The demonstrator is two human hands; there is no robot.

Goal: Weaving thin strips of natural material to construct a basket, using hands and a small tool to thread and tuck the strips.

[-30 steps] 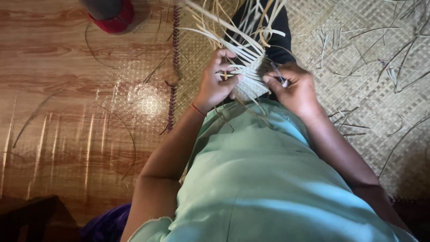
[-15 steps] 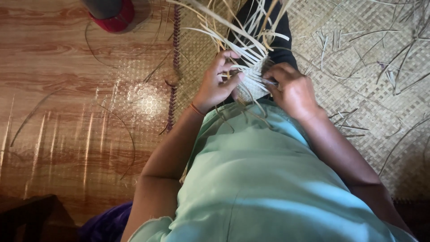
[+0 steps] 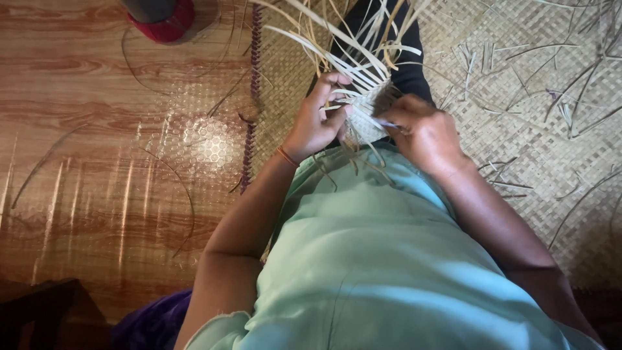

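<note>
A small half-woven basket of pale flat strips rests in my lap, with long loose strip ends fanning up and away from it. My left hand grips the woven part from the left, fingers curled over its edge. Pressed against the right side of the basket is my right hand, pinching one thin strip between thumb and fingers. A thin orange band circles my left wrist. My pale green shirt fills the lower middle of the view.
A woven straw mat covers the floor to the right, littered with several loose slivers. Glossy wood-pattern flooring lies to the left. A red-based dark object stands at the top left. Purple cloth shows at the bottom left.
My right hand has shifted slightly right and lower along the basket's side, drawing a strip. The left hand has stayed on the woven part with small finger movements.
</note>
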